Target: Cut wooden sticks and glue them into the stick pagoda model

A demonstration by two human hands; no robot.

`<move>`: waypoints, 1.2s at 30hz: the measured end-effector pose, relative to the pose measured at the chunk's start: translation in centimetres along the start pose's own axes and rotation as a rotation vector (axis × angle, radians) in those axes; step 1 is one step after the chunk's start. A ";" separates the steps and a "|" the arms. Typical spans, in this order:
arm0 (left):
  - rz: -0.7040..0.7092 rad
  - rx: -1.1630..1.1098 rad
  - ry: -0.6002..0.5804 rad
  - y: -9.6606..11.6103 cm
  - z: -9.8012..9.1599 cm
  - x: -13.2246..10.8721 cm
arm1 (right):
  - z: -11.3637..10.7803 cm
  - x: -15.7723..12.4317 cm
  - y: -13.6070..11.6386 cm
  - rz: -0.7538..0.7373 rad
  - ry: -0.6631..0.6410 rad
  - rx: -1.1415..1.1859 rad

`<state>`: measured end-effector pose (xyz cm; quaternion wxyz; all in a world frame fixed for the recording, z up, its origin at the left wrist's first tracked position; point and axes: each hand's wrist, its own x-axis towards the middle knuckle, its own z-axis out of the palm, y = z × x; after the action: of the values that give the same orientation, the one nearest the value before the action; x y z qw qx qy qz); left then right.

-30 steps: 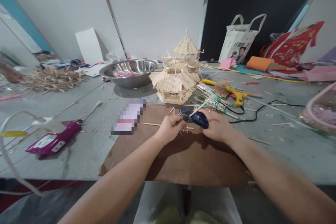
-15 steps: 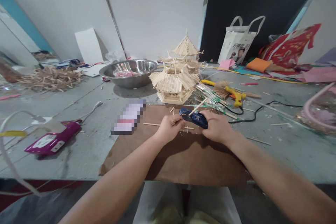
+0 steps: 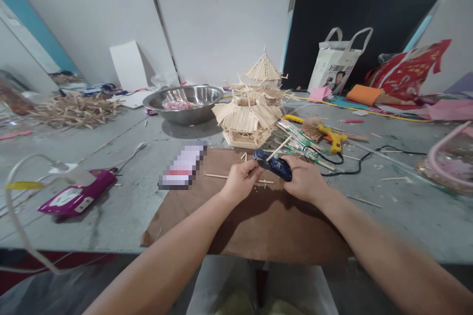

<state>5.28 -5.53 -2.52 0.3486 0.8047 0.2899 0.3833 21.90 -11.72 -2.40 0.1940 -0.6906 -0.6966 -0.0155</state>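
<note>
My left hand (image 3: 241, 182) is closed in a pinch, and a thin wooden stick (image 3: 280, 147) slants up and to the right from its fingertips. My right hand (image 3: 303, 177) is wrapped around a dark blue hand tool (image 3: 283, 168) with a grey, blade-like edge at its left end. That edge lies against the stick close to my left fingers; the exact contact is too small to make out. Below the hands, a brown sheet (image 3: 244, 226) bears another stick (image 3: 216, 175) and small offcuts. Just beyond them stands a tiered pavilion model (image 3: 247, 120) built of sticks.
Left of the sheet lie a phone (image 3: 183, 166) and a purple device (image 3: 79, 194) with a white cord. A metal basin (image 3: 188, 113) stands behind. To the right are wrapped stick bundles (image 3: 291, 133), a yellow glue gun (image 3: 334, 139) with a black cable, and a pink-handled basket (image 3: 443, 162).
The view has shifted slightly, so everything sits a little lower. My hands keep nearly the same hold on the stick and the blue tool.
</note>
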 end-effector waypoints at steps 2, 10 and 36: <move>-0.012 -0.018 -0.040 -0.1 0.0 0.0 | 0.1 0.1 0.2 -0.039 0.005 0.039; -0.103 -0.180 -0.225 0.0 -0.5 0.1 | -0.2 0.2 0.5 -0.109 -0.042 0.083; -0.012 -0.120 -0.227 -0.4 -0.6 0.2 | -0.1 0.0 0.6 -0.112 0.006 0.090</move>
<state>4.82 -4.97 -2.48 0.4289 0.8188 0.2298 0.3045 22.50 -11.73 -2.44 0.2260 -0.6409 -0.7336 0.0030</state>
